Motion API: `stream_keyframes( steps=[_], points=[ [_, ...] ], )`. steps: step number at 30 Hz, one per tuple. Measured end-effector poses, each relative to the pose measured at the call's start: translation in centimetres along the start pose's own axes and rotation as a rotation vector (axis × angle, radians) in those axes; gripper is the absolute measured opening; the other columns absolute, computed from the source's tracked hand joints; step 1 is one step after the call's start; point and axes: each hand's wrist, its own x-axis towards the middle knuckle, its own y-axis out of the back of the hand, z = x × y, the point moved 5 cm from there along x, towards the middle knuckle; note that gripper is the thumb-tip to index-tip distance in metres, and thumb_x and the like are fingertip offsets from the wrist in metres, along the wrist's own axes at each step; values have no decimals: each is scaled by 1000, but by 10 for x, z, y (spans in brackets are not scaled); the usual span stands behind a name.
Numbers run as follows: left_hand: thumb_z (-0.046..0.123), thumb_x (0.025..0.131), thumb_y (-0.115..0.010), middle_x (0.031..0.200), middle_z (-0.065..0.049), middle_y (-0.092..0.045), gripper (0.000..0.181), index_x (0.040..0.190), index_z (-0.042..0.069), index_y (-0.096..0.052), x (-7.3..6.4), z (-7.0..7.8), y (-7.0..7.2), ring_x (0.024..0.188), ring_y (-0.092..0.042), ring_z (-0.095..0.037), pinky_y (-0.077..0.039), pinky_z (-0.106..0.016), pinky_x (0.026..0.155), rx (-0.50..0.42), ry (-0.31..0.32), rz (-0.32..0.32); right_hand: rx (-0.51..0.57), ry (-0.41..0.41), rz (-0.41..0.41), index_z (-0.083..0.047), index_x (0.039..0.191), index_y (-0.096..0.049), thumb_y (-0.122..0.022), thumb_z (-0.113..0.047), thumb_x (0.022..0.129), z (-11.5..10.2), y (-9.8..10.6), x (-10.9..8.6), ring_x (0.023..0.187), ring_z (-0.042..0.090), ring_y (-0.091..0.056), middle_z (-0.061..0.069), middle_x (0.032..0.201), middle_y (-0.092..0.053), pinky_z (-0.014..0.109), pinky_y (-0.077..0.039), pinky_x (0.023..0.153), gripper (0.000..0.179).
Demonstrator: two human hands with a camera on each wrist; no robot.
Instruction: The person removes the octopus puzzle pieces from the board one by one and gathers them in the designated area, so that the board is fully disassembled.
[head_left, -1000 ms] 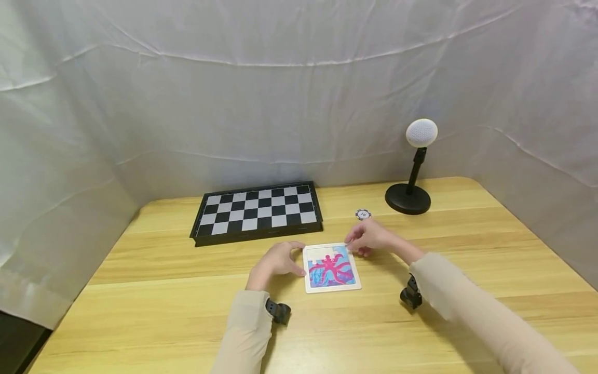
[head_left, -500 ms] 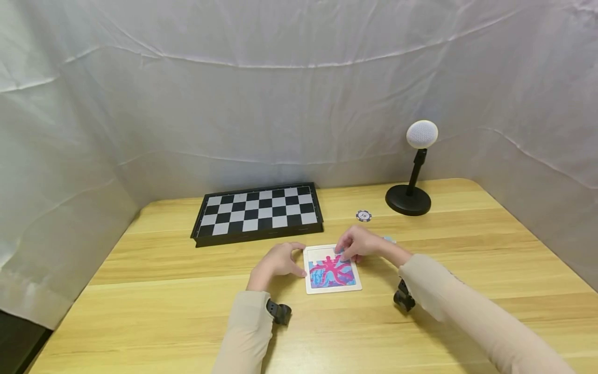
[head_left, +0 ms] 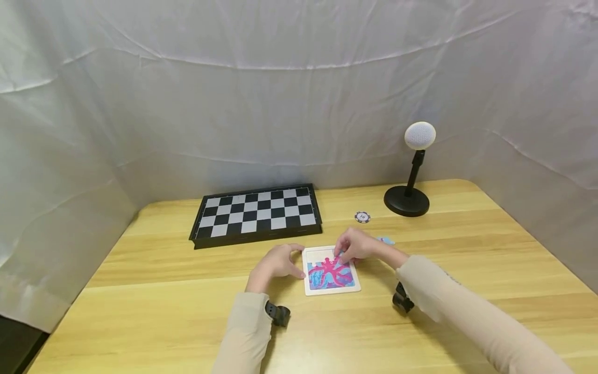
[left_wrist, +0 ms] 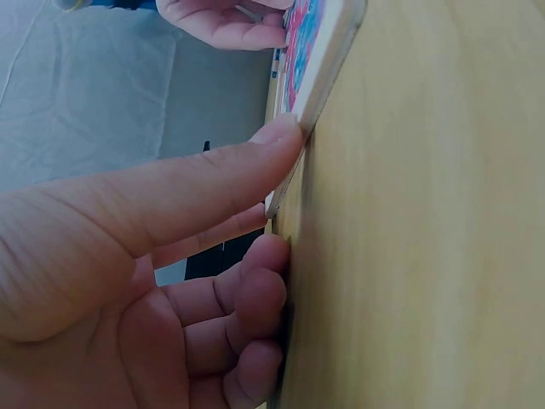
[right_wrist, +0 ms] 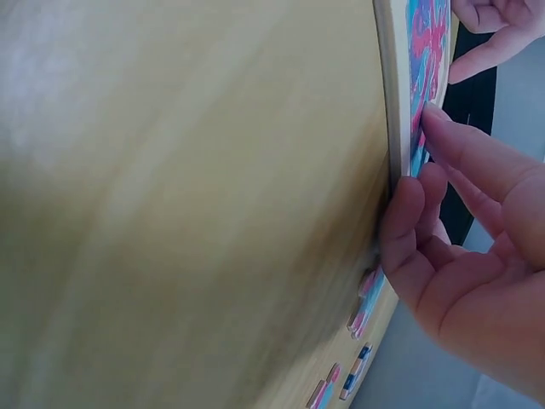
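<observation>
A square wooden jigsaw puzzle tray [head_left: 332,292] with a pink octopus picture lies on the table; its upper left part shows bare cream wood. My left hand [head_left: 276,261] holds the tray's left side, thumb on the edge and index finger at the far corner. In the left wrist view, its other fingers are curled down at the tabletop. Over the tray's upper right part, my right hand [head_left: 357,244] pinches at a puzzle piece [right_wrist: 418,128], which its thumb and fingers mostly hide. Another light blue puzzle piece [head_left: 385,240] lies beyond the right wrist.
A black-framed checkered board [head_left: 257,213] lies at the back left. A poker chip [head_left: 362,217] sits behind the right hand. Farther right stands a black stand [head_left: 407,201] with a round white head. Loose puzzle pieces [right_wrist: 368,302] lie near the right hand.
My right hand has moved left from the tray's upper right corner onto the picture, uncovering the light blue piece on the table. My left hand has stayed at the tray's left edge.
</observation>
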Motion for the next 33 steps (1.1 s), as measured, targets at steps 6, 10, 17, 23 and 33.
stream_keyframes(
  steps=[6, 10, 17, 23, 33],
  points=[
    [12, 67, -77, 66, -2, -50, 66, 126, 6, -49, -1, 0, -1, 63, -45, -16, -37, -41, 87, 3, -6, -1, -59, 23, 9, 0, 76, -65, -69, 6, 69, -2, -1, 1, 50, 11, -48, 4, 70, -60, 23, -43, 43, 10],
    [12, 66, -78, 68, -2, -50, 67, 126, 6, -49, -1, 0, -1, 65, -45, -16, -37, -42, 88, 10, -11, -1, -130, 49, 30, -3, 73, -64, -71, 4, 67, -5, -1, 1, 77, 20, -55, 4, 84, -63, 37, -48, 68, 11],
    [12, 67, -77, 67, -2, -50, 67, 127, 6, -49, -1, 1, 0, 65, -45, -16, -37, -41, 88, 4, -6, -2, -132, 50, 34, -3, 74, -60, -71, 6, 67, -8, -1, 1, 65, 14, -43, 1, 68, -54, 27, -38, 62, 15],
    [12, 67, -77, 67, -2, -50, 66, 127, 6, -49, 0, 1, 0, 63, -45, -16, -38, -40, 86, 4, -6, 0, -141, 21, 70, -3, 89, -49, -71, 6, 68, -8, 1, 1, 66, 16, -43, 5, 71, -49, 25, -39, 59, 32],
    [12, 67, -77, 71, -3, -51, 66, 126, 6, -50, -1, 1, -1, 68, -45, -17, -37, -41, 88, -1, -1, 1, 83, -10, 53, 3, 93, -51, -64, 7, 75, -3, 5, -4, 51, 15, -50, 3, 61, -46, 29, -47, 51, 22]
  ],
)
